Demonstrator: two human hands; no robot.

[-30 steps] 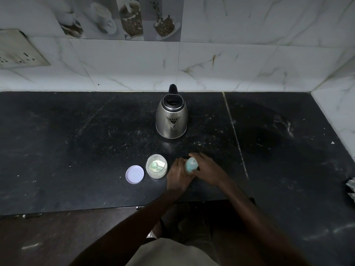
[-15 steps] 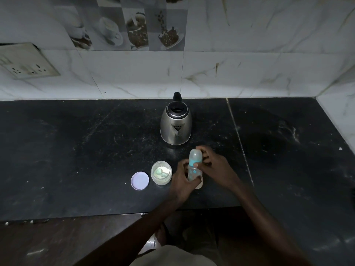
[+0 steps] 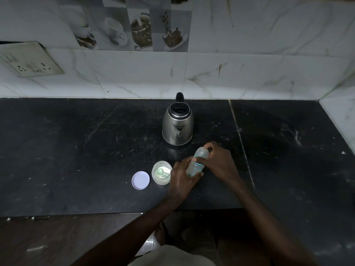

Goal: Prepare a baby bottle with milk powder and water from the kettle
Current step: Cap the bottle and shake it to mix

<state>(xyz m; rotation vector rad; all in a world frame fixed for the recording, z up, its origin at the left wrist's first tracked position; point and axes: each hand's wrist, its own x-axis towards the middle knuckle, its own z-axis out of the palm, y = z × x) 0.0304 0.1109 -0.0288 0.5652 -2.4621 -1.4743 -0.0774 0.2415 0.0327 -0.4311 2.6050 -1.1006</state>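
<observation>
while hands (image 3: pixel 201 169) grip bottle (image 3: pixel 197 161), kettle (image 3: pixel 177 124) behind

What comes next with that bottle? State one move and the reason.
Probably twist the cap off. The left hand grips the baby bottle by its body, the right hand is on its capped top, and the powder jar already stands open, its lid beside it. Nothing can go in until the top is off.

A black stone desk (image 3: pixel 76 150), scuffed and speckled, meets a white marble-tiled wall (image 3: pixel 249 73). Decorative coffee-cup tiles (image 3: pixel 138 29) run along the top. A switch-and-socket plate (image 3: pixel 28 60) is mounted at left. Dark floor (image 3: pixel 57 240) lies below the desk edge.
</observation>
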